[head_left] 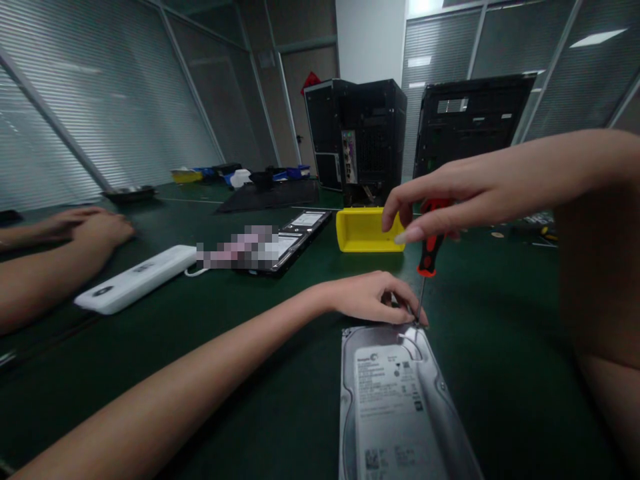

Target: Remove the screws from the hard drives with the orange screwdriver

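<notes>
A silver hard drive (395, 400) with a white printed label lies in front of me, its lower end cut off by the frame. At its far edge my left hand (373, 298) is closed, thumb and fingertips at the far right corner beside the screwdriver's tip. The black and red screwdriver (429, 257) stands nearly upright, slightly tilted, its tip at that corner. Around its handle is my right hand (450, 200), with the thumb and index finger somewhat apart and other fingers curled behind, partly hidden. What lies right under the tip is hidden by my left fingertips.
Beyond the drive stand a yellow bin (370, 230), a black computer case (373, 133) and a black panel (470, 120). To the left are a white power strip (135, 280), a black tray-like part (310, 230) with labels, and another person's hands (103, 227) resting on the green table (280, 373).
</notes>
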Demonstrator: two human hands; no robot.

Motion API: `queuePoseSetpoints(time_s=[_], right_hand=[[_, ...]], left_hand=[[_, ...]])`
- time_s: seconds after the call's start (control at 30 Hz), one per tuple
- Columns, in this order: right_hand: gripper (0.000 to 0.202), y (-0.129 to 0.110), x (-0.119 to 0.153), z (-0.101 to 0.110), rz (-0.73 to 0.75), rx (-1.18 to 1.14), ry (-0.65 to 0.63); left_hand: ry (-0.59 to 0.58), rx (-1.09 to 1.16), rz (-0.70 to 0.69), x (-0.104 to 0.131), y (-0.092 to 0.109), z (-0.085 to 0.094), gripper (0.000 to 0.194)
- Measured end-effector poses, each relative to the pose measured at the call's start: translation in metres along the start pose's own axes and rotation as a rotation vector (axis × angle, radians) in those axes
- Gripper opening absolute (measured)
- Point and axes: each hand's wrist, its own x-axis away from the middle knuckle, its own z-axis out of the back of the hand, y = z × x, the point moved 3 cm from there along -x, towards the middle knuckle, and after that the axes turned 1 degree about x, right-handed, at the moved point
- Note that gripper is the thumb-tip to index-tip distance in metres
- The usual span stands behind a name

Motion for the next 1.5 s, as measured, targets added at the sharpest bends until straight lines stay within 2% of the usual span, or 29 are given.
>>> queuePoseSetpoints(time_s=[0.2,0.47,0.8,0.97,1.13,1.27,1.5], right_hand=[[0.042,0.0024,-0.0024,0.0007,0.049,0.009,0.012],[0.040,0.0052,-0.0035,-0.0001,0.003,-0.038,-0.095],[0.039,0.0042,-0.0011,0.0018,0.043,-0.044,-0.084],[0.042,0.0038,-0.0059,-0.0003,0.021,-0.043,-0.021],[0.043,0.0061,0.0017,0.0021,0.105,-0.022,-0.056],[0.042,0.0084,-0.0001,0.0020,0.081,-0.045,-0.086],[0.039,0.0096,-0.0062,0.0029,0.087,-0.101,-0.069]], left_hand=[[-0.014,-0.020,-0.014,0.0001,0.0000,0.0002,0.026],[-0.009,-0.019,-0.005,0.0000,-0.0016,-0.0002,0.024],[-0.018,0.011,-0.002,0.0000,-0.0016,-0.0003,0.023],[-0.024,0.010,0.005,0.0002,0.0008,0.0003,0.022],[-0.006,0.009,-0.032,0.0016,0.0001,0.0013,0.021],[-0.001,0.000,-0.019,0.0009,-0.0001,0.0012,0.020],[-0.008,0.019,-0.006,-0.0015,0.0020,0.0013,0.019]])
